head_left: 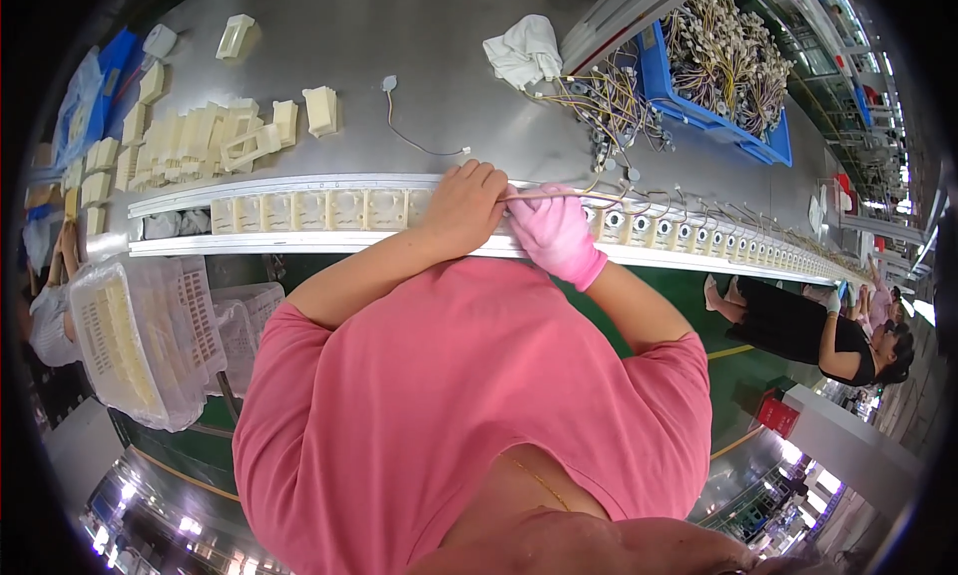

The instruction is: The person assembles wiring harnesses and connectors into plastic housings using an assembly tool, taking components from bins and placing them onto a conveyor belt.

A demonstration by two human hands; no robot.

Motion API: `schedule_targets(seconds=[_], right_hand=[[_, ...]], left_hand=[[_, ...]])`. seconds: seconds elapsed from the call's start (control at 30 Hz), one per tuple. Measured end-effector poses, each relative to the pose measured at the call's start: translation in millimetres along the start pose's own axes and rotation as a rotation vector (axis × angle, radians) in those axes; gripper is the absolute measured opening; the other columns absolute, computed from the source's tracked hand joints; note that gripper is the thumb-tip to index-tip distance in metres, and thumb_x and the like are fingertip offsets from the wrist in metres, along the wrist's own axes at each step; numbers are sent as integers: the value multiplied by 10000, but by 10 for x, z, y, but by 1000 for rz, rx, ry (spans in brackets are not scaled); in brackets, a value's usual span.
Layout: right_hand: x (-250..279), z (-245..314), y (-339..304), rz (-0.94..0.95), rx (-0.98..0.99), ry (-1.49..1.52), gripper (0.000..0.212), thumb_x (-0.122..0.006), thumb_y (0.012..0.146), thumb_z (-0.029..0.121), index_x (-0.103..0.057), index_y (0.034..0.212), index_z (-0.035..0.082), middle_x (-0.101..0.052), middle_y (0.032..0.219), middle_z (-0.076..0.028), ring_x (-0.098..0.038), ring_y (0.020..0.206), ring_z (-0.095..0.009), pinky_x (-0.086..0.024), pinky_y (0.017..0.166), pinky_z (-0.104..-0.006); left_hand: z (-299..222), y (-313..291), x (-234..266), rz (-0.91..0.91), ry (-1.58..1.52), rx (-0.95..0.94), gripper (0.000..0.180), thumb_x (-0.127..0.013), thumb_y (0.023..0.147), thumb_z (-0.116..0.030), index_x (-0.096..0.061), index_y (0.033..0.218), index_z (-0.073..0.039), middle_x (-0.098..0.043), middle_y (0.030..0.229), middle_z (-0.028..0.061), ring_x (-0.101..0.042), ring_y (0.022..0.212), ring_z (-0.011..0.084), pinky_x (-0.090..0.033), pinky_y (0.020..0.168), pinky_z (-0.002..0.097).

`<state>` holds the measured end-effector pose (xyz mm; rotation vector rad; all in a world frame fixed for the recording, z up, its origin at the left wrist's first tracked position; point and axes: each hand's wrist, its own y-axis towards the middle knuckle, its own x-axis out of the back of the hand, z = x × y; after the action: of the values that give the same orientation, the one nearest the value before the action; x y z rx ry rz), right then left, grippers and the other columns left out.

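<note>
My bare left hand (464, 208) is closed over the row of cream plastic housings (347, 209) in the metal rail. What its fingers hold is hidden. Beside it, almost touching, my right hand (554, 234) in a pink glove is closed on a thin brownish wire lead (571, 193), which runs off to the right above the rail. Housings to the right of my hands carry round dark-centred parts (639, 225) with wires trailing behind them. One loose wire lead (401, 126) with a round grey end lies on the metal table beyond my left hand.
Loose cream housings (190, 141) are piled at the far left. A blue bin (778, 148) of wire leads, a spilled wire bundle (609, 106) and a white cloth (524, 51) are at the far right. Crates (150, 326) stand at near left. Other people (813, 321) work along the line.
</note>
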<state>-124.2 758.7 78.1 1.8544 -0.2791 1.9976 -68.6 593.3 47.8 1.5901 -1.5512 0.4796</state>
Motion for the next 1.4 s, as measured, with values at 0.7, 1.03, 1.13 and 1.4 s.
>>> schedule_targets(seconds=[0.7,1.03,1.13,1.4], right_hand=[[9,120,-9,-105,-192,148,170,-599,724,111,-646,884,80,-594,776,-69,-583,738,-258,-436,747,-371],[553,-180,380,-302,128,64,550,-545,674,-3,-509,1217,75,-611,941,-121,-559,987,-293,-390,932,-424],[156,-291,328,32,160,-39,439,-572,712,105,-531,1149,91,-569,975,-110,-515,1025,-267,-331,993,-433],[444,-122,326,-112,175,-271,208,-584,738,174,-578,916,66,-567,892,-69,-503,975,-238,-316,990,-462]], left_hand=[[-77,-35,-90,-10,39,72,194,-573,707,-89,-532,892,-44,-503,924,117,-472,901,296,-362,770,386],[60,-11,-48,20,2,27,147,-605,774,-161,-598,866,-46,-540,902,115,-503,898,288,-403,794,398],[77,24,-88,-58,44,-19,138,-616,769,-154,-614,858,-49,-544,880,99,-507,892,270,-405,793,391],[40,-23,-117,-13,22,30,124,-616,770,-149,-620,852,-57,-533,845,84,-504,876,261,-405,776,377]])
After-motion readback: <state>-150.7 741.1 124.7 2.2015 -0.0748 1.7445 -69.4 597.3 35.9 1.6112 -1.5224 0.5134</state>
